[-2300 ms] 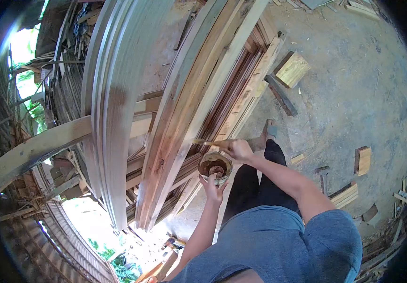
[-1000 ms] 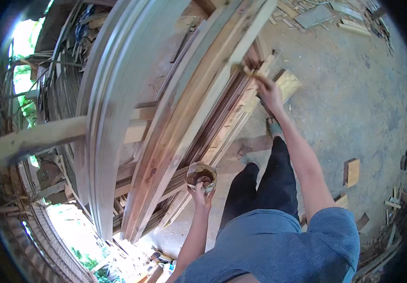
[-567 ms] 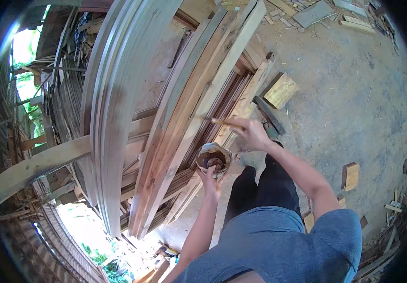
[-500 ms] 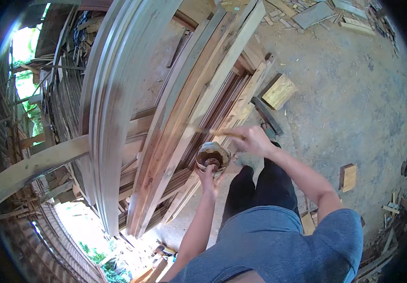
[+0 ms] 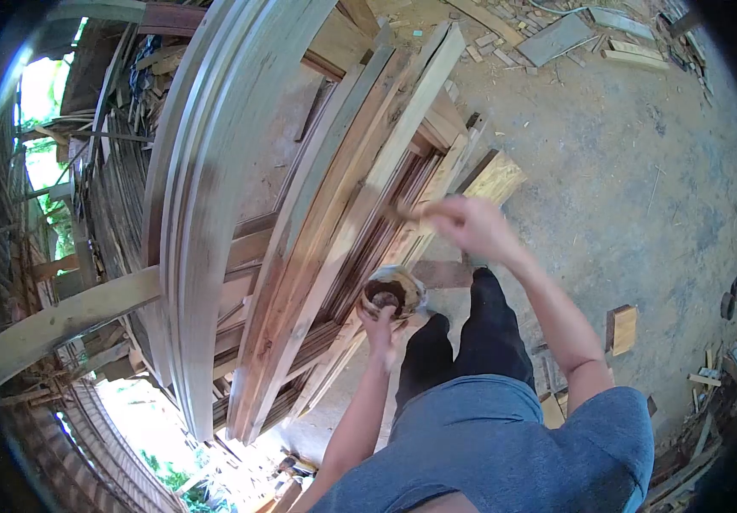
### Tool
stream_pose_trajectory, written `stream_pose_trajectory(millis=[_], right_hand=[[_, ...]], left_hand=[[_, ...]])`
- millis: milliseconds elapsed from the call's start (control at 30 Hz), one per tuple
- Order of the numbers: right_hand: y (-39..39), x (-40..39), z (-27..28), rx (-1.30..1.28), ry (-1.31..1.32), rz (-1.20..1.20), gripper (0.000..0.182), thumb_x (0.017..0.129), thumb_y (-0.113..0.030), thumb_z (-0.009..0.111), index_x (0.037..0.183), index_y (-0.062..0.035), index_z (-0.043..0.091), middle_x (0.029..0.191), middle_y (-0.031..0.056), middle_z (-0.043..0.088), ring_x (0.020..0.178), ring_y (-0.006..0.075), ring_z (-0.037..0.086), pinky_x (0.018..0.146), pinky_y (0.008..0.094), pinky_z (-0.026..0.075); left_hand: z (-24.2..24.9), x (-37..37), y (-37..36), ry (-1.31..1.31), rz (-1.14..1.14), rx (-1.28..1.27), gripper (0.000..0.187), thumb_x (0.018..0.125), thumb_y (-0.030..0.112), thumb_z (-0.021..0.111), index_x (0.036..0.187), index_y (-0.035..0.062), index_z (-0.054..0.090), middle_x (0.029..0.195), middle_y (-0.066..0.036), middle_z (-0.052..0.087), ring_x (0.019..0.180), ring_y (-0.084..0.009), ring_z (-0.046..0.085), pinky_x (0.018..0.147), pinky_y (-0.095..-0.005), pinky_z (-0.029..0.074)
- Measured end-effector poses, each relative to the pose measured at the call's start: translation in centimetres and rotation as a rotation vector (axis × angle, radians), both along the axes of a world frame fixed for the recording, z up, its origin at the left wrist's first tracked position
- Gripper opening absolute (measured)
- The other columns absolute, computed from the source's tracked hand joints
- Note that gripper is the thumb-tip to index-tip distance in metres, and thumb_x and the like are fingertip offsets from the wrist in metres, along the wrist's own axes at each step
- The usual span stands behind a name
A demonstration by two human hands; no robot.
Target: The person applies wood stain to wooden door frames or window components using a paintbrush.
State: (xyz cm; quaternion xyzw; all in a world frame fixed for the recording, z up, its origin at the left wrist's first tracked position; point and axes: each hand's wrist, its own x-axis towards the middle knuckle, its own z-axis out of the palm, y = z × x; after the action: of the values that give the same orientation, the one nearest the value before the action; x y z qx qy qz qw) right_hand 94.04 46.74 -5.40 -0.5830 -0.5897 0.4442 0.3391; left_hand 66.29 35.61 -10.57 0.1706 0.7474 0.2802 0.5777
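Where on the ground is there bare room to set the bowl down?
Bare concrete floor lies open between the wood block and the small offcut. It is crowded at the leaning door frames beside the bowl, and along the scrap pile at top.

A bare concrete floor [image 5: 642,171] carries everything; a stack of long timber mouldings [image 5: 334,231] leans up from it at the left; a pale wood block [image 5: 495,177] lies beside the stack; a smaller offcut [image 5: 621,328] sits to the right; scrap boards [image 5: 556,38] litter the far edge
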Motion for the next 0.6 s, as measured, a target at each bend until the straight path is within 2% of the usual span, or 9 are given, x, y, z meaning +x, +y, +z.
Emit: stream_pose_trajectory(millis=[33,67,133,267,333,367,433,567,600], right_hand=[[1.0,0.7,-0.3,-0.026,0.001,-0.193,0.023,0.084,-0.025,0.063,0.102,-0.0114,0.070,0.094,0.0120,0.069,0.080,0.0317,0.066,0.069,0.0395,0.051],[2.2,1.1,-1.9,-0.027,0.000,-0.196,0.023,0.084,-0.025,0.063,0.102,-0.0114,0.070,0.094,0.0120,0.069,0.080,0.0317,0.066,0.069,0.0395,0.051],[4.3,0.6,-7.0,0.036,-0.085,-0.605,0.024,0.085,-0.025,0.064,0.104,-0.0118,0.069,0.096,0.0123,0.068,0.081,0.0314,0.066,0.070,0.0383,0.052],[4.8,-2.1,-9.9,0.025,-0.111,-0.531,0.025,0.085,-0.028,0.064,0.106,-0.0139,0.069,0.097,0.0105,0.068,0.081,0.0317,0.065,0.071,0.0384,0.052],[3.4,-2.9,-9.3,0.114,-0.059,-0.160,0.023,0.085,-0.028,0.064,0.106,-0.0173,0.069,0.095,0.0090,0.069,0.083,0.0309,0.065,0.071,0.0392,0.052],[3.3,-2.7,-9.4,0.114,-0.061,-0.159,0.023,0.085,-0.028,0.064,0.106,-0.0173,0.069,0.095,0.0090,0.069,0.083,0.0309,0.065,0.071,0.0392,0.052],[3.1,-1.9,-10.0,0.039,-0.048,0.131,0.021,0.085,-0.028,0.063,0.103,-0.0191,0.069,0.094,0.0082,0.069,0.084,0.0298,0.065,0.072,0.0386,0.052],[9.2,4.6,-14.9,-0.019,0.018,-0.113,0.025,0.085,-0.025,0.063,0.110,-0.0222,0.068,0.103,0.0070,0.069,0.087,0.0232,0.067,0.077,0.0349,0.052],[11.0,6.9,-14.2,0.110,-0.019,-0.184,0.028,0.087,-0.020,0.062,0.115,-0.0212,0.066,0.104,0.0063,0.069,0.087,0.0205,0.066,0.078,0.0343,0.051]], left_hand=[[-0.3,-0.6,-0.1,-0.031,0.063,-0.027,0.080,0.080,0.008,0.059,0.141,0.0323,0.014,0.138,-0.006,0.030,0.120,-0.0279,0.042,0.080,-0.0537,0.053],[-0.6,-1.2,-0.3,-0.060,0.123,-0.054,0.083,0.079,0.007,0.060,0.142,0.0328,0.012,0.139,-0.006,0.027,0.122,-0.0277,0.039,0.080,-0.0527,0.054],[-1.6,-2.5,-0.9,-0.091,0.149,-0.071,0.082,0.079,0.009,0.060,0.142,0.0333,0.012,0.140,-0.005,0.026,0.120,-0.0284,0.041,0.078,-0.0521,0.055],[-0.9,-2.6,-0.8,-0.079,0.152,-0.105,0.083,0.080,0.010,0.060,0.142,0.0334,0.010,0.139,-0.006,0.027,0.118,-0.0285,0.043,0.076,-0.0495,0.055],[-0.2,-2.2,-0.8,-0.097,0.124,-0.101,0.083,0.080,0.011,0.060,0.142,0.0333,0.010,0.138,-0.007,0.029,0.116,-0.0282,0.045,0.075,-0.0481,0.055],[0.1,-1.9,-0.7,-0.090,0.096,-0.105,0.082,0.081,0.011,0.059,0.142,0.0335,0.010,0.137,-0.007,0.030,0.115,-0.0286,0.046,0.076,-0.0485,0.054],[0.4,-1.5,-0.4,-0.108,0.086,-0.109,0.081,0.081,0.012,0.059,0.142,0.0335,0.009,0.137,-0.008,0.030,0.116,-0.0289,0.046,0.077,-0.0494,0.053],[0.4,-1.0,-0.3,-0.086,0.079,-0.141,0.069,0.080,0.014,0.057,0.134,0.0331,0.019,0.131,-0.006,0.038,0.113,-0.0275,0.050,0.079,-0.0489,0.051],[0.5,-0.9,-0.4,-0.080,0.084,-0.145,0.069,0.080,0.014,0.057,0.134,0.0331,0.019,0.131,-0.006,0.038,0.113,-0.0275,0.050,0.079,-0.0489,0.051]])
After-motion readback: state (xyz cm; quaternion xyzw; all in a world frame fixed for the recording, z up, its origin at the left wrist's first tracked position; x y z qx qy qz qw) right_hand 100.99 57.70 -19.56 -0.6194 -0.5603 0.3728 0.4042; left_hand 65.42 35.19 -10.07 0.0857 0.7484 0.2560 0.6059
